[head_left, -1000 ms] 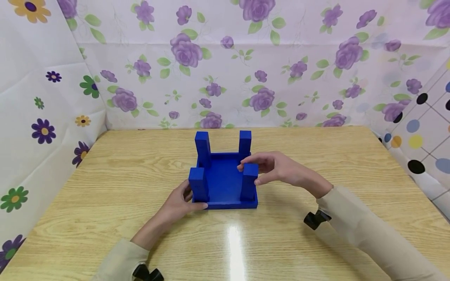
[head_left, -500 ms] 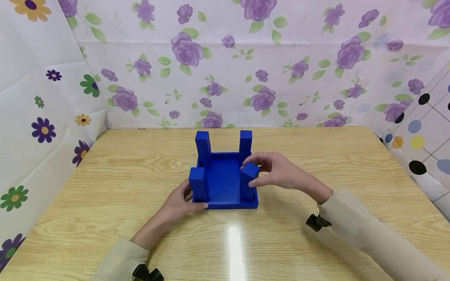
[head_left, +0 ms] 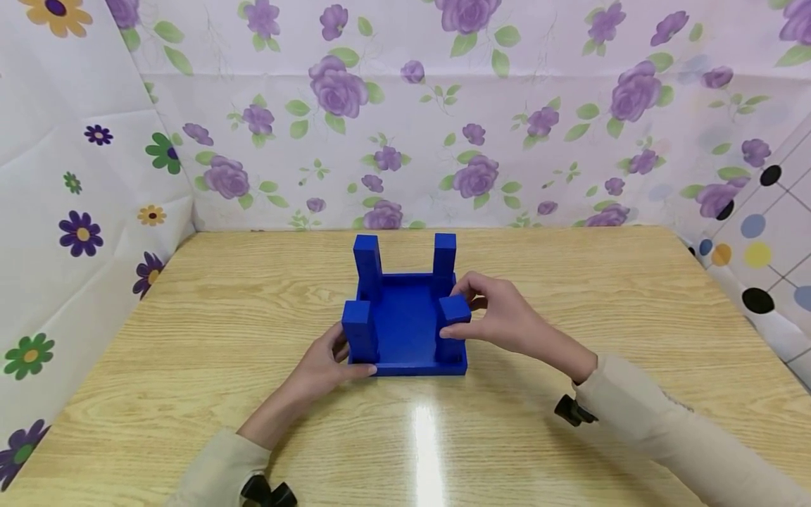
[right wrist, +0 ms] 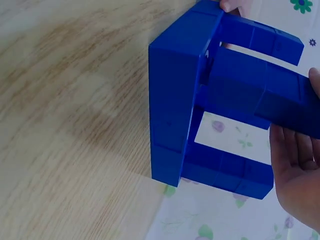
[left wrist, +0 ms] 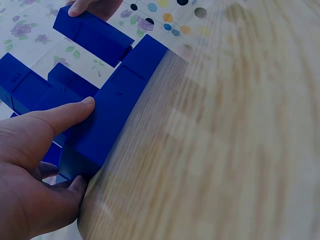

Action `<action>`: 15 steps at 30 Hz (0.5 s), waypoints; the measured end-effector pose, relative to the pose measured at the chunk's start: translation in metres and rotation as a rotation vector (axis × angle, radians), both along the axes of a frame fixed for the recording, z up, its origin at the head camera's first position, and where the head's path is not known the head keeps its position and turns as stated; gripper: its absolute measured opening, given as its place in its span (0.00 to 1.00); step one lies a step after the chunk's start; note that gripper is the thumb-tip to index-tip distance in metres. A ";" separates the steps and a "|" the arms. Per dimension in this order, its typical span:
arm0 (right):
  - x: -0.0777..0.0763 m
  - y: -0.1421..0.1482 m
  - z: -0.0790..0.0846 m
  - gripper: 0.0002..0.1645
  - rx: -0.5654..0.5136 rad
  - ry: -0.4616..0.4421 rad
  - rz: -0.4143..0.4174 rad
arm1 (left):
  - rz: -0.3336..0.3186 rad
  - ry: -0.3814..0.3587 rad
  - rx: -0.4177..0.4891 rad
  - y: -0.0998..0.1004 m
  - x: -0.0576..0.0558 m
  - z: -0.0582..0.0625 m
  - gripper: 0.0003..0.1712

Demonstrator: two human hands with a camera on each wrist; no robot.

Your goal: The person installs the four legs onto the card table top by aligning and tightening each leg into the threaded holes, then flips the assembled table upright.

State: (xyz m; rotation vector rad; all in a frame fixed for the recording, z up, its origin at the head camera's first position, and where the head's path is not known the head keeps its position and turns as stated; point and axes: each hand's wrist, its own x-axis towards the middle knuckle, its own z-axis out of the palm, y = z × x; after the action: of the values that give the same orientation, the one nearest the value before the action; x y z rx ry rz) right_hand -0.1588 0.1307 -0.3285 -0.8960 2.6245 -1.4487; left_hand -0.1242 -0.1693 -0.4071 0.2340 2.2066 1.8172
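A square blue base (head_left: pixel 405 327) with a low rim lies on the wooden table, an upright blue post at each corner, like a small table upside down. My left hand (head_left: pixel 324 366) grips its near left corner; in the left wrist view, the thumb (left wrist: pixel 75 112) presses on the outer wall and the fingertips curl round the bottom edge. The near right post (head_left: pixel 454 308) is pinched at its top between thumb and fingers of my right hand (head_left: pixel 510 313). That post stands slightly turned against the base, and a narrow gap shows at its foot in the left wrist view.
The near left post (head_left: pixel 359 331), far left post (head_left: pixel 367 264) and far right post (head_left: pixel 445 257) stand upright. Wooden tabletop (head_left: pixel 253 282) surrounds the base. Flowered cloth (head_left: pixel 405 127) hangs behind the table, with more patterned cloth at both sides.
My right hand has closed from beside the near right post onto its top. The post has turned about its upright axis. My left hand stays at its corner.
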 end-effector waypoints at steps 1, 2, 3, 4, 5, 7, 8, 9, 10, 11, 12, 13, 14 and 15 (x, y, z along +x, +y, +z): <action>0.001 -0.001 0.000 0.23 0.011 0.018 -0.011 | 0.000 -0.001 0.001 0.000 0.000 0.000 0.51; 0.002 -0.001 0.000 0.24 0.020 0.033 -0.019 | 0.001 -0.002 0.000 0.000 0.000 0.000 0.51; 0.002 -0.002 0.000 0.24 0.027 0.046 -0.027 | 0.002 -0.003 -0.001 0.000 0.000 0.000 0.51; 0.003 -0.003 0.000 0.24 0.035 0.056 -0.035 | 0.002 -0.004 -0.002 0.000 0.000 0.000 0.51; 0.003 -0.003 0.000 0.24 0.043 0.064 -0.042 | 0.003 -0.005 -0.001 0.000 -0.001 0.000 0.51; 0.003 -0.004 -0.001 0.24 0.046 0.068 -0.054 | 0.003 -0.006 0.001 0.000 -0.001 0.000 0.51; 0.004 -0.005 -0.001 0.24 0.045 0.068 -0.058 | 0.003 -0.004 0.001 0.000 -0.001 0.000 0.51; 0.004 -0.005 -0.002 0.24 0.044 0.068 -0.062 | 0.003 -0.004 0.003 0.000 -0.001 0.000 0.51; 0.004 -0.006 -0.002 0.24 0.041 0.066 -0.065 | 0.002 -0.003 0.004 0.000 -0.001 -0.001 0.51; 0.004 -0.006 -0.002 0.24 0.037 0.064 -0.067 | 0.001 -0.002 0.006 0.000 -0.001 -0.001 0.51; 0.004 -0.006 -0.003 0.24 0.032 0.063 -0.067 | -0.001 -0.001 0.006 0.000 0.000 -0.001 0.51; 0.005 -0.006 -0.003 0.23 0.031 0.065 -0.066 | -0.003 -0.001 0.008 0.000 0.000 -0.001 0.51; 0.005 -0.007 -0.003 0.23 0.032 0.066 -0.064 | -0.004 -0.001 0.008 0.000 0.000 -0.001 0.51; 0.005 -0.007 -0.004 0.23 0.037 0.069 -0.062 | -0.004 -0.001 0.008 0.000 0.000 -0.001 0.52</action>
State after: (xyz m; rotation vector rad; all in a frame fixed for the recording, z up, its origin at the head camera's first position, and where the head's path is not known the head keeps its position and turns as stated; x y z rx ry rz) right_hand -0.1538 0.1242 -0.3322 -0.8845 2.7424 -1.4025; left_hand -0.1246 -0.1697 -0.4078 0.2392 2.1969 1.8237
